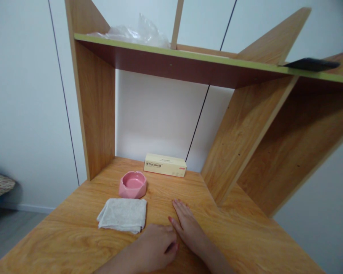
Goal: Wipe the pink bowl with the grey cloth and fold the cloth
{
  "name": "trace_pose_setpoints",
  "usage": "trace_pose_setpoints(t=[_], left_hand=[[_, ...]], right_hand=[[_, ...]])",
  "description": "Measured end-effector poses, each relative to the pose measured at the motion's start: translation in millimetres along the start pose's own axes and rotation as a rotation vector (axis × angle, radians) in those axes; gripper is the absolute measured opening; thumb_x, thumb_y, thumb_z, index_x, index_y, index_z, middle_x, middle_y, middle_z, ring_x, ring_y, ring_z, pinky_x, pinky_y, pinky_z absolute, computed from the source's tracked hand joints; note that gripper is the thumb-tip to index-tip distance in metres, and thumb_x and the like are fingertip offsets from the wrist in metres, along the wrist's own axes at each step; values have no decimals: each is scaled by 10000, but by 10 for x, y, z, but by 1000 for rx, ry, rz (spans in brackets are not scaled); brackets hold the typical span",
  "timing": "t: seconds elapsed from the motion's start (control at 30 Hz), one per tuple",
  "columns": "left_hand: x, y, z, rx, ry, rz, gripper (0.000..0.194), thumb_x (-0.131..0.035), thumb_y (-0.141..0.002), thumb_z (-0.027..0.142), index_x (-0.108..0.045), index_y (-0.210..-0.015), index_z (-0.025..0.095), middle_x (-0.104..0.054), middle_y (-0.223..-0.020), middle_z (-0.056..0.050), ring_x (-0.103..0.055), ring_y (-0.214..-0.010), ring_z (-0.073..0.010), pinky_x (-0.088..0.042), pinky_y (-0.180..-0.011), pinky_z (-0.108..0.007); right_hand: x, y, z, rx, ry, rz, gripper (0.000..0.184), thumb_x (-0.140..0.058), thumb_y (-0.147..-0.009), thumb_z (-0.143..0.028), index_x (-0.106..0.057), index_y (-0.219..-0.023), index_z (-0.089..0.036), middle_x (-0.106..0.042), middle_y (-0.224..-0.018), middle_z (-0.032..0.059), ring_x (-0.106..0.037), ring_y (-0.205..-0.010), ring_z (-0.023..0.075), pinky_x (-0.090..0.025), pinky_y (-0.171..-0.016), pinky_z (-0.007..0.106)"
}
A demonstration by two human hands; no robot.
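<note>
My left hand rests at the front of the wooden desk, its fingers curled into a loose fist; nothing shows in it. Beside it, my right hand lies flat on the desktop with fingers stretched forward, holding nothing. The two hands are close together near the right thumb. A folded light grey cloth lies just beyond and left of my left hand, apart from it. Behind the cloth stands a pink faceted ashtray. Farther back, a long cream box with printed lettering sits near the wall.
A shelf with a green edge spans above the desk. On it are crumpled clear plastic and a flat black object. Upright wooden panels bound the space on the left and right. Patterned fabric shows at far left.
</note>
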State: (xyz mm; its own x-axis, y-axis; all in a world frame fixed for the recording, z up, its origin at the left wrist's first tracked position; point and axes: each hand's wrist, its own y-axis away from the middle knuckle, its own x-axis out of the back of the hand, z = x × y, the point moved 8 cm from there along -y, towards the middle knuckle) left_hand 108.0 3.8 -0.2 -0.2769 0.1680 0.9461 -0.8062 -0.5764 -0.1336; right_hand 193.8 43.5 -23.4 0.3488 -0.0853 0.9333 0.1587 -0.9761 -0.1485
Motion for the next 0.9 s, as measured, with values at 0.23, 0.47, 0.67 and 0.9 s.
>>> trace_pose_setpoints(t=[0.23,0.47,0.67,0.9], left_hand=[[21,3,13,1,-19,8,147,-406,-815,186,-552,-793,187,-633,-769,-14,-588,-680,-163,-429,-609,-229],[21,2,19,-3,3,-16,164,-396,-823,195,-550,-768,182,-634,-784,-22,-587,-706,-164,-432,-636,-232],[9,5,13,-9,33,-20,151,-401,-832,196,-544,-785,185,-632,-798,-20,-587,-719,-166,-431,-654,-236],[16,2,17,-6,8,-18,177,-392,-828,189,-562,-778,185,-635,-788,-24,-585,-708,-161,-431,-641,-229]], right_hand=[[-3,1,-10,-6,17,-22,574,-304,-858,-411,-366,-1295,-45,-332,-1361,125,-251,-1274,219,-196,-1057,386],[10,3,-16,5,8,-4,558,-315,-852,-400,-375,-1293,-62,-353,-1351,123,-266,-1268,223,-205,-1052,406],[-3,5,-25,3,19,2,568,-308,-855,-397,-371,-1289,-35,-345,-1351,140,-258,-1270,234,-207,-1051,409],[-10,10,-47,-5,35,4,552,-298,-858,-377,-375,-1288,-39,-361,-1344,138,-272,-1264,246,-220,-1042,415]])
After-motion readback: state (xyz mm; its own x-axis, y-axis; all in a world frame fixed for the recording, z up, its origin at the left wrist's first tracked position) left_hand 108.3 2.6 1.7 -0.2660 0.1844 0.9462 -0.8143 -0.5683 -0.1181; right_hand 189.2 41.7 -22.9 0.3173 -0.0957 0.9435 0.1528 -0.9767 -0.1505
